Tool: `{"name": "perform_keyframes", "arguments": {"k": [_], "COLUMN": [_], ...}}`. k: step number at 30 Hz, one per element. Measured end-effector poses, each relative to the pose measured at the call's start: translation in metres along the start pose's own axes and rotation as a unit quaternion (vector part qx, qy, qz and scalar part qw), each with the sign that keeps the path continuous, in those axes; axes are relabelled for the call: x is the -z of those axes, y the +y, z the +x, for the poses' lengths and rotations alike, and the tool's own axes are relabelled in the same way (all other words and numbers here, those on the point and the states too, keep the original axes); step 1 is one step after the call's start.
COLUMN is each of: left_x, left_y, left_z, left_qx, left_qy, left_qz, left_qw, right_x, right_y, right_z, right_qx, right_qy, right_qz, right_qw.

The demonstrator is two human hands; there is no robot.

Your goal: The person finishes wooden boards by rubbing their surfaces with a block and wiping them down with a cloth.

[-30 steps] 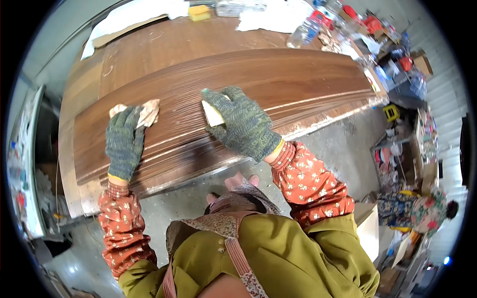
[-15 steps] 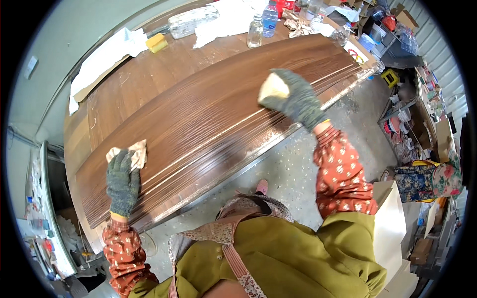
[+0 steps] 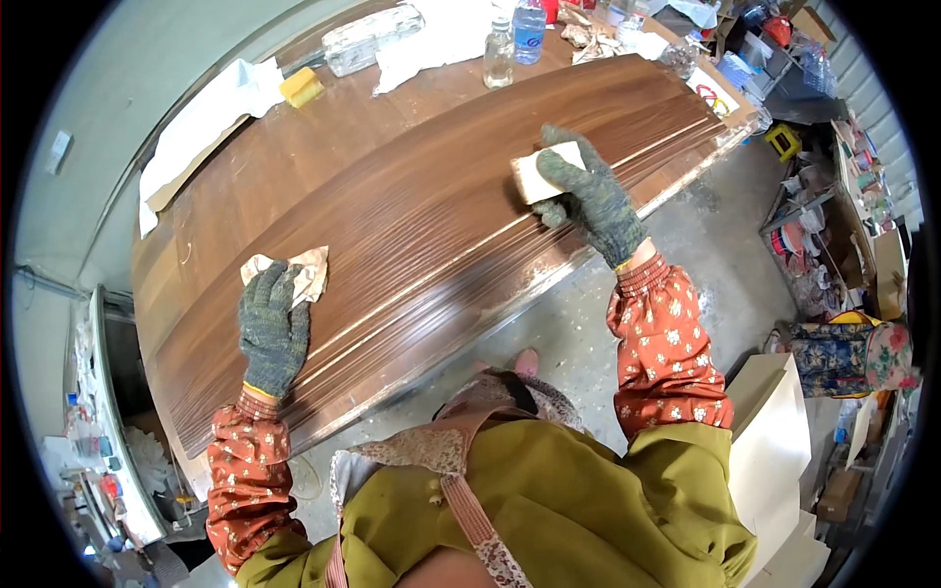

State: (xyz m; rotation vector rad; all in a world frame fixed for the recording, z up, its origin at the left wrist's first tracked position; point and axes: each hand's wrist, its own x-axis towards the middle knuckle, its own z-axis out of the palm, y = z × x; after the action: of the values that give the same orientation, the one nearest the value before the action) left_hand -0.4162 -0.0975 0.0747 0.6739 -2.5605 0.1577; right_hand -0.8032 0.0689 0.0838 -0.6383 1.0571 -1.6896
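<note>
A long dark brown wood-grain panel (image 3: 412,220) with a curved far edge and grooved lines lies slanting across the table in front of me. My left hand (image 3: 273,338), in a dark grey-green knit glove, presses a crumpled beige cloth (image 3: 313,275) against its left part. The fingers lie over the cloth and cover much of it. On the right part of the panel, my gloved right hand (image 3: 600,201) grips a cream sponge block (image 3: 539,180), thumb on top. The sponge looks tilted, its upper face showing; whether it touches the panel is hard to tell.
On the worktable (image 3: 230,211) behind the panel are a yellow sponge (image 3: 301,87), a wrapped block (image 3: 372,41), a glass bottle (image 3: 498,61) and a plastic water bottle (image 3: 529,37). Cluttered shelves (image 3: 799,211) stand right, near a person in flowered clothes (image 3: 828,358).
My left hand and the cloth have shifted right and away from me. My right hand has turned the sponge, and its thumb now shows on top. The view has shifted slightly.
</note>
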Motion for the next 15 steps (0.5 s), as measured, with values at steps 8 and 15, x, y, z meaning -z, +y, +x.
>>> {"name": "perform_keyframes", "arguments": {"k": [8, 15], "left_x": [-0.004, -0.002], "left_y": [-0.007, -0.001], "left_z": [-0.006, -0.005], "left_qx": [0.002, -0.006], "left_qy": [-0.019, -0.015], "left_qz": [-0.009, -0.037], "left_qw": [1.000, 0.999], "right_x": [-0.121, 0.008], "right_y": [0.059, -0.010], "right_z": [-0.030, -0.007], "right_qx": [0.364, 0.205], "right_qy": [-0.071, 0.140], "right_qz": [-0.586, -0.771], "right_qw": [0.720, 0.586]}}
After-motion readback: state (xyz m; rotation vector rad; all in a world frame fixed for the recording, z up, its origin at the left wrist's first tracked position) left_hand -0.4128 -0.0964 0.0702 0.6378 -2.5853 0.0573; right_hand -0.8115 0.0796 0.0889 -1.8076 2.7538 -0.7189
